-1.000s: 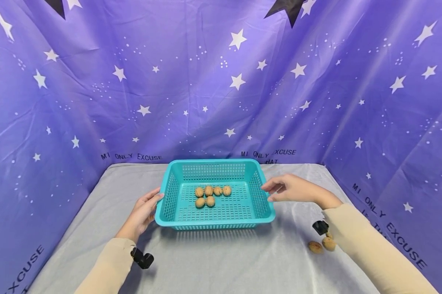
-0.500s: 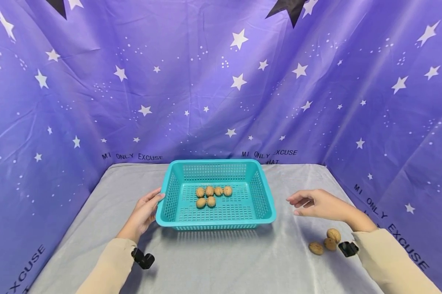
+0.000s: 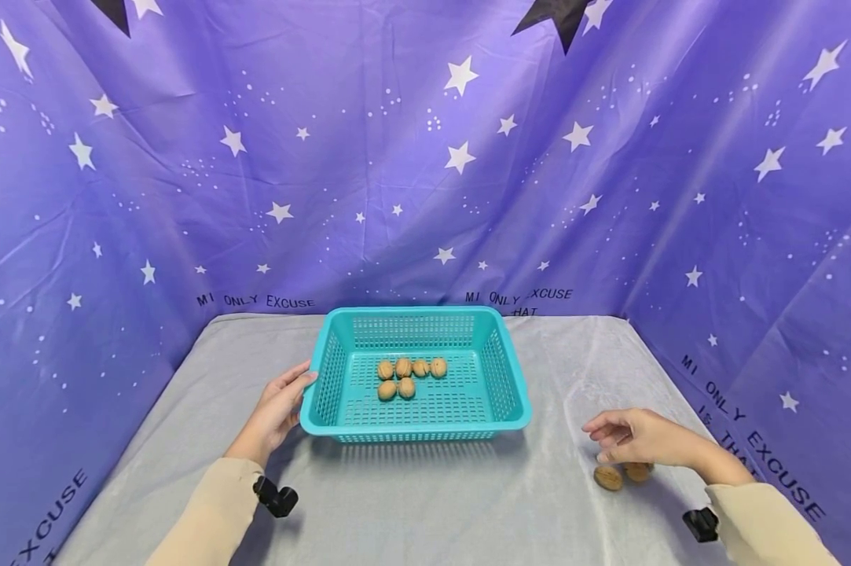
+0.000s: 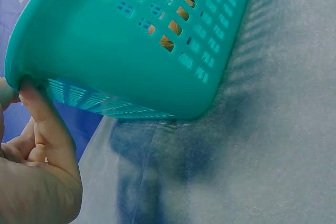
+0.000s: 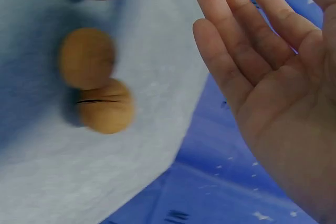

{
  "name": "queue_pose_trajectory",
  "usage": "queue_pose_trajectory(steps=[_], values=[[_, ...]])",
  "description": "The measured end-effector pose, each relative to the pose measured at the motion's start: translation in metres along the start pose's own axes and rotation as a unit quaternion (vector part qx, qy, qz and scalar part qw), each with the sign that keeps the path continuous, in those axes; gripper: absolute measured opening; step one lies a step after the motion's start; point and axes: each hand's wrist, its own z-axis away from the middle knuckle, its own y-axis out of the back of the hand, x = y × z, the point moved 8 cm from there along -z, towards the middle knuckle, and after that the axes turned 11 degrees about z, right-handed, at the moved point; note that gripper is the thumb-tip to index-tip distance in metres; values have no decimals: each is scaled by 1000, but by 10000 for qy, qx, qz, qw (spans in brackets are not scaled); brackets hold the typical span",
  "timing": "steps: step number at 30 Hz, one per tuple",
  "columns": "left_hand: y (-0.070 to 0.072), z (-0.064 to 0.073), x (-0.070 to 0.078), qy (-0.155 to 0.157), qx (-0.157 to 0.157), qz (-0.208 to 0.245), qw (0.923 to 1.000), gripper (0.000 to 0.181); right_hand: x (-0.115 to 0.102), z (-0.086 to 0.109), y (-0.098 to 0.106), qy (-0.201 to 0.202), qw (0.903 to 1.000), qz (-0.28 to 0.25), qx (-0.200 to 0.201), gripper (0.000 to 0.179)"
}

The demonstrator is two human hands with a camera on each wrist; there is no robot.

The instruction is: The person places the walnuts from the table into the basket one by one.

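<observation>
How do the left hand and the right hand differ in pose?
The left hand grips the basket by its rim; the right hand holds nothing. The left hand is at the basket's side; the right hand is apart from it, near the loose walnuts. Both hands are bare and come from beige sleeves.

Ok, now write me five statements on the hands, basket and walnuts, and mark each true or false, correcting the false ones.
1. The left hand grips the teal basket. True.
2. Nothing lies inside the basket. False: six walnuts lie in it.
3. The right hand holds nothing. True.
4. The basket's walnuts form one straight row. False: they lie in two rows, four behind and two in front.
5. Three more walnuts lie outside the basket, on the grey cloth. True.
</observation>
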Motion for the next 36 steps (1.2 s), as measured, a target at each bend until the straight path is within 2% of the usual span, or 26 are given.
queue_pose_trajectory(steps=[6,14,18,31,36], values=[[0,0,0,33,29,-3,10000,61,16,7,-18,17,9986,-442,-279,38],[-1,1,1,46,47,2,10000,62,17,9,-29,350,9973,-431,-470,36],[-2,1,0,52,30,11,10000,62,17,9,-30,461,9973,-302,-487,34],[-1,1,0,27,-18,25,10000,61,21,7,-29,360,9975,-413,-448,28],[0,0,0,50,-1,29,10000,62,14,5,-21,366,9985,-188,-352,30]])
